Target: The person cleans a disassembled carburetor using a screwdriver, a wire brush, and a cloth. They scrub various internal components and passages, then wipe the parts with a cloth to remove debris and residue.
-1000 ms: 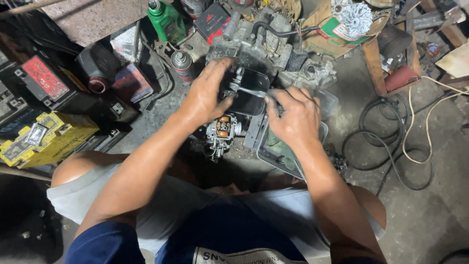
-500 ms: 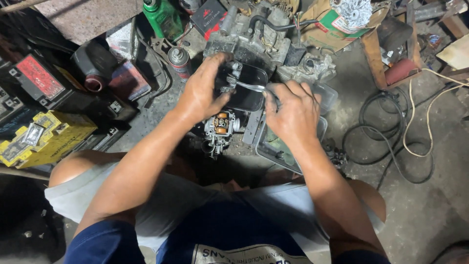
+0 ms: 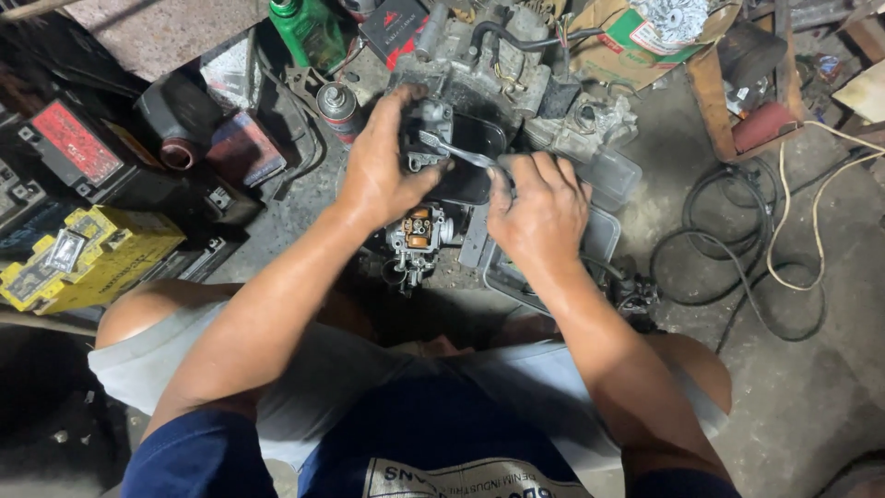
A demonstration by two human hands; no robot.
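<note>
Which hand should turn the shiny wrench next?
Probably the right hand: its fingers already wrap the end of the wrench, whose other end sits on the small metal part. The left hand is busy gripping that part over the black cover, steadying it.

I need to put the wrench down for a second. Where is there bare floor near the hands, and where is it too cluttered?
Bare concrete floor lies to the right, below the looped black cable and beside the right knee. A smaller bare strip runs left of the left hand, toward the spray can. Around the engine, plastic tray and batteries it is crowded.
</note>
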